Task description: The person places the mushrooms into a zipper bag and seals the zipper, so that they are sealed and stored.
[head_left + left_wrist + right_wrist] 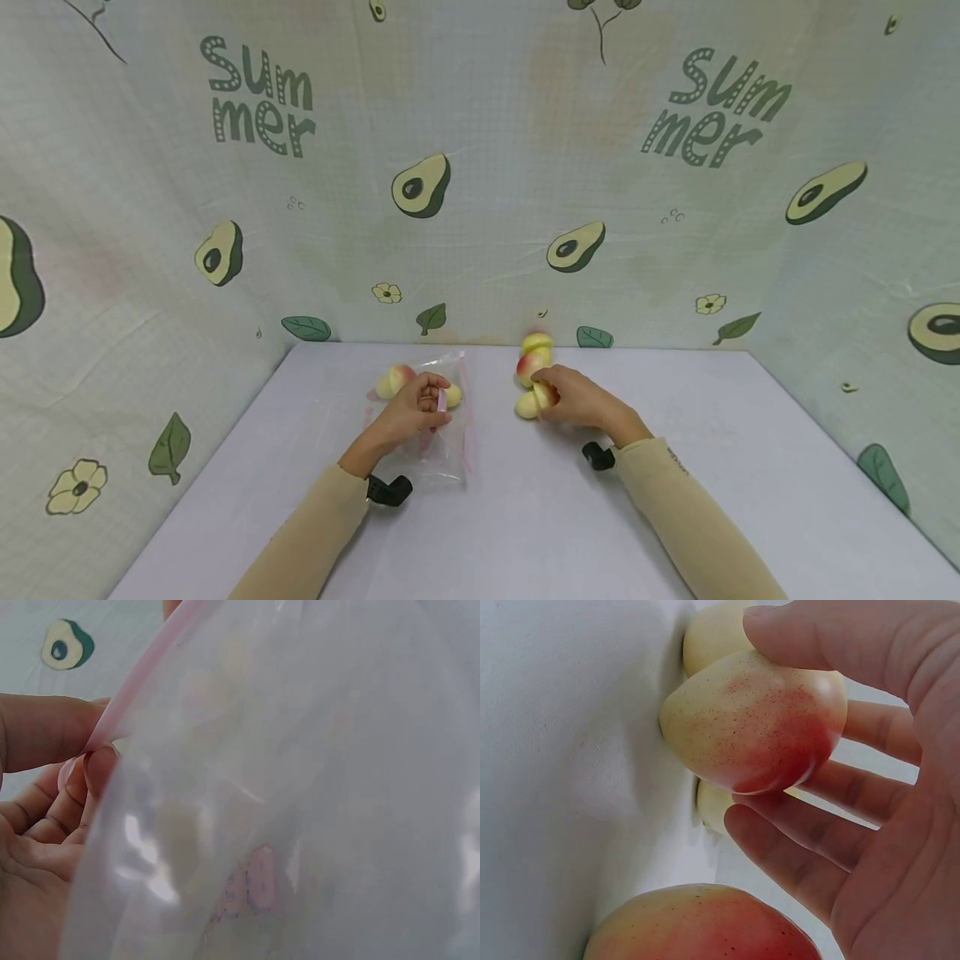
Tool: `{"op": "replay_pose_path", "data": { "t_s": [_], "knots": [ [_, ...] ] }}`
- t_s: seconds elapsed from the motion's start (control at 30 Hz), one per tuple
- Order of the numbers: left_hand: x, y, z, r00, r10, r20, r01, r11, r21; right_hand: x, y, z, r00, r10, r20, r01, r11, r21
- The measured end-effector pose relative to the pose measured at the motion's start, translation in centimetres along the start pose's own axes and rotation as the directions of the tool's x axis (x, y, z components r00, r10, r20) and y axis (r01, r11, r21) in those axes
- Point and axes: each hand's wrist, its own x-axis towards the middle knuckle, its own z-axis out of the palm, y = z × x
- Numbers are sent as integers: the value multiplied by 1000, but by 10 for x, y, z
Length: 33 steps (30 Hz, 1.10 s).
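My left hand (415,410) pinches the pink zip edge (124,705) of a clear plastic bag (322,787) between thumb and fingers. Several yellow-and-red peaches (400,377) show through or beside this bag in the head view; whether each is inside I cannot tell. To the right, my right hand (576,397) grips a peach (757,727) with a red blush, thumb on top and fingers around its far side. That peach seems to be at the table surface. A pale yellow fruit (527,406) lies against it. Another red-blushed peach (705,926) is close below in the right wrist view.
Behind the gripped peach, a row of fruit continues with a red-and-yellow peach (530,367) and a yellow one (537,342) near the table's back edge. A cloth printed with avocados (422,186) hangs behind the white table (525,533) and on both sides.
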Motion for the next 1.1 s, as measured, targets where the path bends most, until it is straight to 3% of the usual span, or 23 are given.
{"op": "replay_pose_path", "data": {
  "t_s": [0.23, 0.53, 0.77, 1.1],
  "knots": [
    [0, -1, 0, 1000, 3, 7, -3, 1000, -10, 0, -1, 2, 1000, 10, -9, -9, 1000, 15],
    [0, -2, -1, 999, -34, 6, 34, 999, -7, 1, -1, 4, 999, 6, -46, -7, 1000, -20],
    [1, 0, -2, 999, -34, 28, 35, 999, -14, 2, -2, 7, 993, -57, -102, 55, 998, -21],
    [0, 1, 1, 1000, -23, 10, 23, 1000, 2, 7, -7, 16, 974, -142, -174, 140, 990, -19]
  ]
}}
